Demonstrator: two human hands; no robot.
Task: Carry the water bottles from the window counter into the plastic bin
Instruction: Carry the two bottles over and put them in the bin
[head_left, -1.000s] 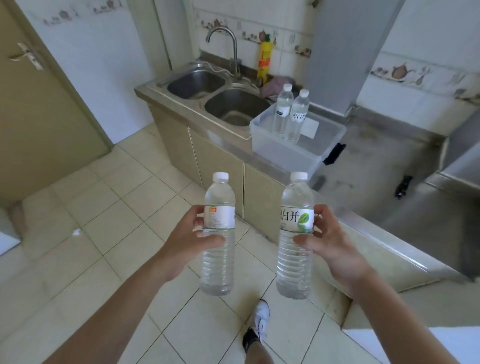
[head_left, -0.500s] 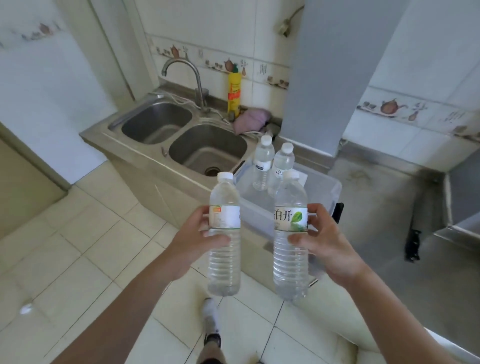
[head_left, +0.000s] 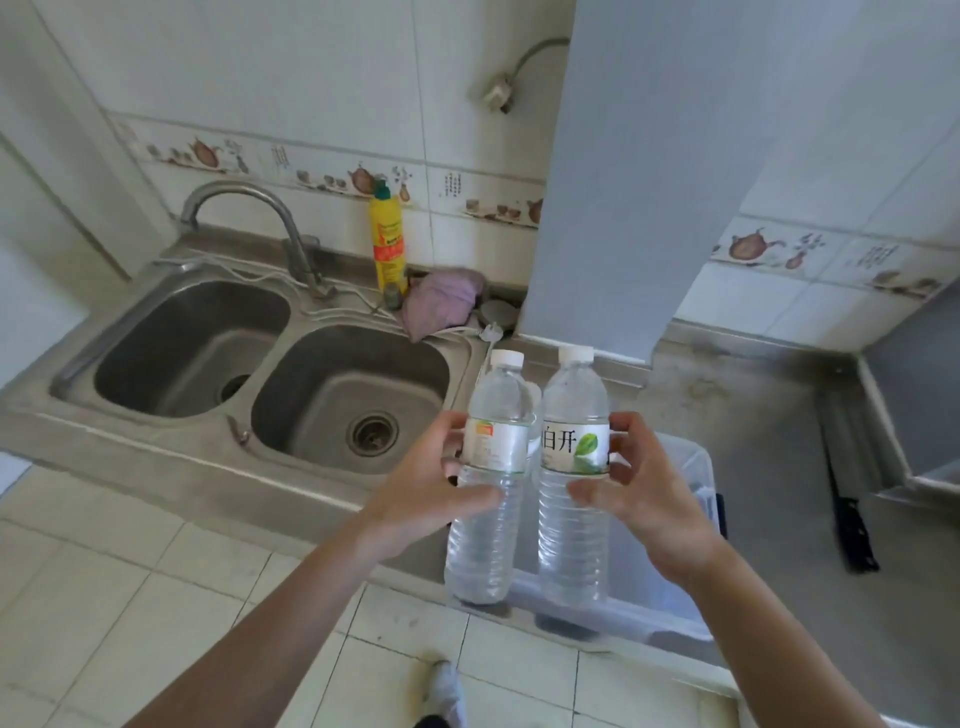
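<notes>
I hold two clear, white-capped water bottles upright, side by side. My left hand (head_left: 421, 488) grips the bottle with the white and orange label (head_left: 488, 483). My right hand (head_left: 649, 499) grips the bottle with the green-leaf label (head_left: 574, 478). Both bottles hang over the near end of the clear plastic bin (head_left: 691, 467), which stands on the steel counter to the right of the sink. The two bottles standing in the bin are almost wholly hidden behind the held ones.
A double steel sink (head_left: 270, 374) with a curved tap (head_left: 249, 218) lies left of the bin. A yellow detergent bottle (head_left: 388, 241) and a purple cloth (head_left: 441, 301) sit behind it. A grey pillar (head_left: 639, 171) rises behind the bin. A black object (head_left: 852, 519) lies on the counter at right.
I have walked up to the counter. Both bottles moved forward and closer together, from in front of the cabinet to above the bin's near end.
</notes>
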